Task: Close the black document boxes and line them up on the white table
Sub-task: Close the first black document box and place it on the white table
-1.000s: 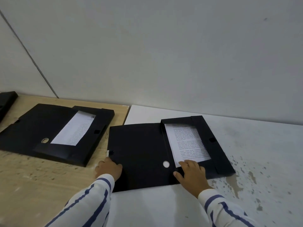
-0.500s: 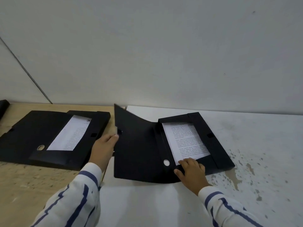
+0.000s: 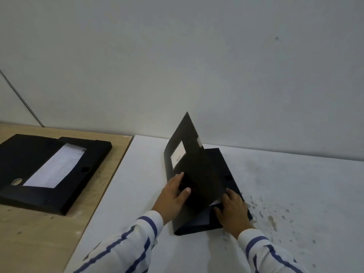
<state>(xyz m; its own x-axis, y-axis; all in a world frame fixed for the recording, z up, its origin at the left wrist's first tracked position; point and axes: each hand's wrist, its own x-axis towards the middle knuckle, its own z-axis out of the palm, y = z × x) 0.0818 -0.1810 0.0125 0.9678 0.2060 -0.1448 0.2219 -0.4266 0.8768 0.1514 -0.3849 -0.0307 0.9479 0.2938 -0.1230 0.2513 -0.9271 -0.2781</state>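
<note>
A black document box [image 3: 226, 170] lies on the white table [image 3: 295, 194], its lid [image 3: 195, 166] raised steeply over the tray and tilted to the right. A white label shows on the lid's outer face. My left hand [image 3: 173, 196] grips the lid's near edge, thumb on its outer face. My right hand [image 3: 234, 209] presses flat on the box's near right corner, over a sliver of white paper. A second black document box [image 3: 92, 160] lies open on the wooden table [image 3: 35, 233] at the left, with a printed sheet [image 3: 57, 166] inside.
A plain grey wall [image 3: 197, 66] runs right behind both tables. The white table's right part is stained with dark specks [image 3: 271, 219]. The wooden table butts against the white table's left edge.
My left hand has swung the lid up from flat on the table and over the tray, now hiding most of the paper. My right hand stayed on the box's near corner.
</note>
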